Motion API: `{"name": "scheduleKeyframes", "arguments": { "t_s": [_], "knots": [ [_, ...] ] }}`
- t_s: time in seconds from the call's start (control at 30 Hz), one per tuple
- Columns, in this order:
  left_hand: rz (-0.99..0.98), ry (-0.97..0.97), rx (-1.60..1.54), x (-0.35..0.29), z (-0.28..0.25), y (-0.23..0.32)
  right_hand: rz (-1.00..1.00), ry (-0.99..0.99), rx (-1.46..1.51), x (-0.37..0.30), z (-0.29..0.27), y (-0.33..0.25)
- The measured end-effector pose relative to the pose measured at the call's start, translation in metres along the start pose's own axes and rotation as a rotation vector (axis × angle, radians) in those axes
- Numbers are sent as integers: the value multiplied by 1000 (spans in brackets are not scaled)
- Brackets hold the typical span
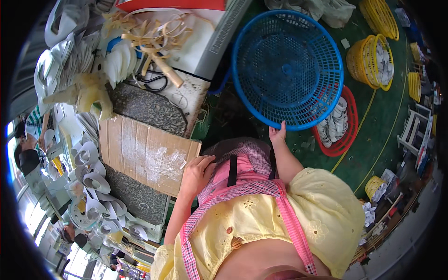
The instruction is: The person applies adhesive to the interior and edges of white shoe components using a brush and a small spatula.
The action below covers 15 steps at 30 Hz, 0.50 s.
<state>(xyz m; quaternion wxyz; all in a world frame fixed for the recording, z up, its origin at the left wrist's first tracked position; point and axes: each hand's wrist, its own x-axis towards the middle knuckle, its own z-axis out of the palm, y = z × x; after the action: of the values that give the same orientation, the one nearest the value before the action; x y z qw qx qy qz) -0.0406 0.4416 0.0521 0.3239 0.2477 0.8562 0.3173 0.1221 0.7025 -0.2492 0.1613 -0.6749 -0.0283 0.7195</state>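
Observation:
My right hand [278,134] grips the near rim of a large round blue plastic basket [339,60]. The basket is tilted so its latticed inside faces me, and nothing lies in it. My left hand [198,171] holds nothing; its loosely bent fingers rest by my pink apron [242,170], beside the right edge of a cardboard sheet [126,144]. That sheet lies on a speckled stone slab [135,198] and carries whitish smears. Behind the slab, a bundle of tan strips [158,35] and black-handled scissors [155,83] lie on the worktable.
Stacks of curved white pieces [95,179] crowd the table's left side. A red basket [349,135] with white rolled pieces stands on the green floor, partly behind the blue basket. Farther right are yellow baskets [361,60] and a white rack [414,130]. Other people work at the far left.

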Motion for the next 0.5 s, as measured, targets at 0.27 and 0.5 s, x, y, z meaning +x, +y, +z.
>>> {"name": "scheduleKeyframes", "arguments": {
  "t_s": [0.27, 0.5],
  "knots": [
    [175, -95, 86, 21, 25, 28, -164, -162, 46, -26, -16, -52],
    [233, -75, 83, 26, 26, 31, -390, -366, -15, -108, -30, -158]
  ]
}}
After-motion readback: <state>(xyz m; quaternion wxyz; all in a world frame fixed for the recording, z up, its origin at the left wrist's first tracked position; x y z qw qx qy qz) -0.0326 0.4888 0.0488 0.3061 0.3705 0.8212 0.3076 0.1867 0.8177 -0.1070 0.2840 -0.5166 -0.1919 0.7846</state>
